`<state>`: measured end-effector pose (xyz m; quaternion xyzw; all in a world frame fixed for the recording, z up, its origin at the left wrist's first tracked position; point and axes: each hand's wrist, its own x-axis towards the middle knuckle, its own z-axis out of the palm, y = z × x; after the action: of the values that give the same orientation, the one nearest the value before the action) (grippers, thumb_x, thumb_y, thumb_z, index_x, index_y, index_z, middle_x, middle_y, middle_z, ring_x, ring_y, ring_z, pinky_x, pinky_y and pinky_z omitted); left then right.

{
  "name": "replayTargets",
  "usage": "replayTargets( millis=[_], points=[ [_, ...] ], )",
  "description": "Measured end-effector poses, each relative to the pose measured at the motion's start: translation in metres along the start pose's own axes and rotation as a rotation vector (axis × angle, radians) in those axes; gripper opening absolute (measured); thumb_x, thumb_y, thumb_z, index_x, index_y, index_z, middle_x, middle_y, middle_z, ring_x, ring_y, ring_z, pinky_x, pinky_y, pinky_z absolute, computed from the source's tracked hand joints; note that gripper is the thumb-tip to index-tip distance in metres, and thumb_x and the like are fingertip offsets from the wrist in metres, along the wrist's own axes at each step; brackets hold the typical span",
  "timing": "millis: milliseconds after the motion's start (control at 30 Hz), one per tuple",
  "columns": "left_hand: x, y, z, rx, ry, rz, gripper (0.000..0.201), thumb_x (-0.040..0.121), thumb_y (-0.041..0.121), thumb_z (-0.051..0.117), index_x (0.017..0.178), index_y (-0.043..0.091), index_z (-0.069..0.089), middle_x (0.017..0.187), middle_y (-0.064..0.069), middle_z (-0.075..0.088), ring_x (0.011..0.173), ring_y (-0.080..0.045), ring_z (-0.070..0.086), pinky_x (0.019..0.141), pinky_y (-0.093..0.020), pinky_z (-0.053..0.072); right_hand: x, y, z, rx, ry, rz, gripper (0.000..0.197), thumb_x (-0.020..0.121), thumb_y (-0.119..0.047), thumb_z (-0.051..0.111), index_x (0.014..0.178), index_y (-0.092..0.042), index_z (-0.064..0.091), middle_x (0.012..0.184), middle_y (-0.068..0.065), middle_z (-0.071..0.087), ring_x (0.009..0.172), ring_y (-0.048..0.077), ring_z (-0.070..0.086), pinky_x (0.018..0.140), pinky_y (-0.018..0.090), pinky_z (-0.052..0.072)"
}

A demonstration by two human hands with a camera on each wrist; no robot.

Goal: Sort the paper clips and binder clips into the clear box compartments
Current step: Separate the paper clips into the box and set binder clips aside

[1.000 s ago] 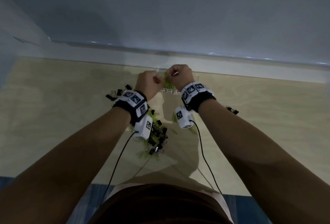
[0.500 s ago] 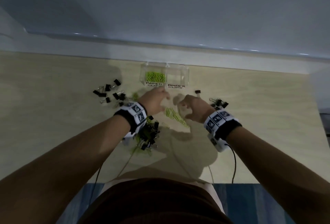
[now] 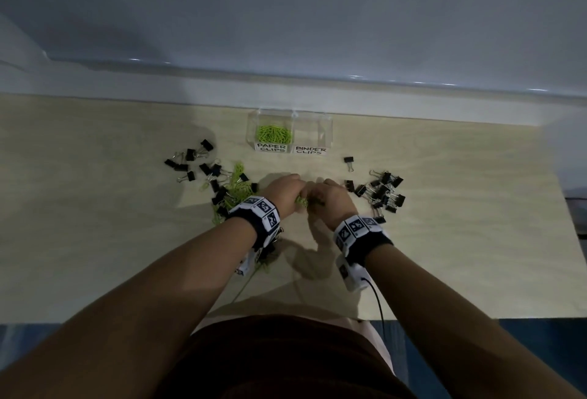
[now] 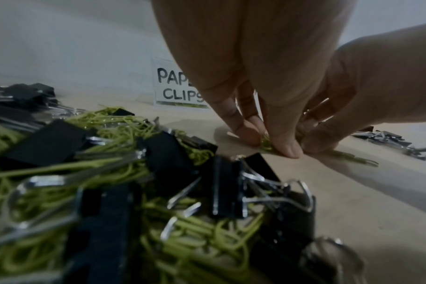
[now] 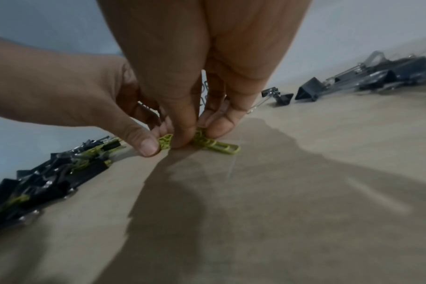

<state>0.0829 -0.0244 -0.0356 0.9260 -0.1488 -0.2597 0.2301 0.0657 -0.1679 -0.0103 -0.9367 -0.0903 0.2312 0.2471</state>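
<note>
While both hands are brought together low over the tabletop (image 3: 460,255), a small bunch of green paper clips (image 5: 207,144) is pinched between them, right down on the wood. The bunch is gripped by the left hand (image 3: 282,195) with thumb and fingertips on its left end, and by the right hand (image 3: 330,200) with fingertips curled onto its right end; the two hands are touching. Just beyond them the clear box (image 3: 327,131) is seen against the wall, its left compartment labelled "PAPER CLIPS" and already holding a heap of green clips (image 3: 273,133), its right compartment labelled "BINDER CLIPS". A mixed tangle of black binder clips and green clips (image 4: 134,182) is spread to the left, running under the left wrist. A separate pile of black binder clips (image 3: 381,195) is found to the right, with one lone binder clip (image 3: 348,160) lying apart, nearer the box.
</note>
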Motion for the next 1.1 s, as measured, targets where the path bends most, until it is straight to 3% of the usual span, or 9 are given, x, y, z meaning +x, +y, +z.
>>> replayTargets(
  millis=[133, 233, 367, 433, 567, 767, 900, 1033, 1100],
  points=[
    [0.000, 0.003, 0.000, 0.073, 0.004, 0.011, 0.014, 0.085, 0.013, 0.060, 0.097, 0.007, 0.063, 0.105, -0.012, 0.057, 0.098, -0.030, 0.056, 0.085, -0.038, 0.045, -0.002, 0.005, 0.003, -0.020, 0.011, -0.032, 0.017, 0.079, -0.006, 0.059, 0.095, -0.003, 0.065, 0.095, 0.020, 0.059, 0.087, 0.035, 0.057, 0.072, 0.033, 0.042],
    [-0.001, 0.006, -0.001, 0.181, -0.010, 0.052, 0.017, 0.089, 0.008, 0.050, 0.102, 0.004, 0.058, 0.105, -0.015, 0.056, 0.096, -0.033, 0.055, 0.082, -0.040, 0.045, -0.003, 0.007, 0.003, -0.036, 0.023, -0.041, 0.016, 0.085, -0.007, 0.056, 0.096, 0.002, 0.063, 0.098, 0.024, 0.058, 0.090, 0.037, 0.055, 0.073, 0.035, 0.040],
    [-0.002, 0.010, -0.003, 0.301, -0.016, 0.074, 0.021, 0.089, 0.006, 0.048, 0.109, 0.002, 0.052, 0.110, -0.017, 0.055, 0.099, -0.035, 0.055, 0.081, -0.042, 0.044, 0.000, 0.013, 0.002, -0.041, 0.015, -0.002, 0.015, 0.083, -0.007, 0.056, 0.094, 0.000, 0.063, 0.096, 0.021, 0.061, 0.089, 0.035, 0.056, 0.074, 0.034, 0.040],
    [-0.002, 0.011, -0.004, 0.310, -0.009, 0.059, 0.021, 0.088, 0.004, 0.049, 0.109, 0.002, 0.051, 0.110, -0.017, 0.055, 0.099, -0.035, 0.056, 0.081, -0.042, 0.046, 0.004, 0.018, 0.001, 0.024, 0.032, 0.073, 0.008, 0.080, -0.005, 0.058, 0.086, -0.006, 0.064, 0.092, 0.016, 0.064, 0.086, 0.030, 0.058, 0.070, 0.028, 0.039],
    [-0.001, 0.006, -0.004, 0.156, 0.072, -0.037, 0.020, 0.086, 0.003, 0.052, 0.106, 0.002, 0.055, 0.107, -0.017, 0.059, 0.098, -0.034, 0.058, 0.082, -0.041, 0.048, 0.011, 0.017, -0.011, 0.302, 0.105, 0.210, 0.019, 0.078, 0.001, 0.064, 0.072, -0.016, 0.059, 0.072, 0.005, 0.063, 0.071, 0.020, 0.059, 0.066, 0.024, 0.043],
    [-0.007, -0.011, -0.019, -0.295, 0.253, -0.158, 0.014, 0.076, 0.004, 0.064, 0.090, 0.006, 0.065, 0.091, -0.011, 0.067, 0.084, -0.025, 0.063, 0.078, -0.034, 0.054, 0.055, -0.021, -0.050, 0.461, 0.222, 0.101, 0.017, 0.077, -0.001, 0.070, 0.073, -0.016, 0.064, 0.067, -0.005, 0.063, 0.065, 0.012, 0.060, 0.067, 0.024, 0.052],
    [-0.006, -0.016, -0.063, -0.370, 0.436, -0.137, 0.011, 0.076, 0.001, 0.064, 0.085, 0.006, 0.065, 0.084, -0.011, 0.068, 0.073, -0.018, 0.059, 0.071, -0.025, 0.050, 0.096, -0.060, -0.061, 0.340, 0.265, -0.005, 0.006, 0.079, -0.003, 0.067, 0.082, -0.008, 0.069, 0.080, 0.005, 0.069, 0.075, 0.015, 0.063, 0.075, 0.026, 0.054],
    [0.008, -0.032, -0.106, -0.350, 0.583, -0.163, 0.011, 0.075, 0.003, 0.065, 0.085, 0.004, 0.066, 0.082, -0.011, 0.069, 0.075, -0.023, 0.064, 0.071, -0.033, 0.056, 0.120, -0.077, -0.054, 0.070, 0.174, -0.090, 0.024, 0.078, -0.002, 0.061, 0.100, -0.008, 0.069, 0.104, 0.012, 0.068, 0.098, 0.026, 0.062, 0.086, 0.030, 0.050],
    [0.016, -0.037, -0.119, -0.317, 0.595, -0.167, 0.012, 0.076, 0.001, 0.062, 0.087, 0.005, 0.066, 0.083, -0.011, 0.068, 0.076, -0.023, 0.064, 0.072, -0.035, 0.056, 0.117, -0.073, -0.054, 0.013, 0.145, -0.117, 0.032, 0.079, -0.001, 0.062, 0.110, -0.007, 0.066, 0.111, 0.013, 0.064, 0.102, 0.026, 0.060, 0.090, 0.031, 0.049]
  ],
)
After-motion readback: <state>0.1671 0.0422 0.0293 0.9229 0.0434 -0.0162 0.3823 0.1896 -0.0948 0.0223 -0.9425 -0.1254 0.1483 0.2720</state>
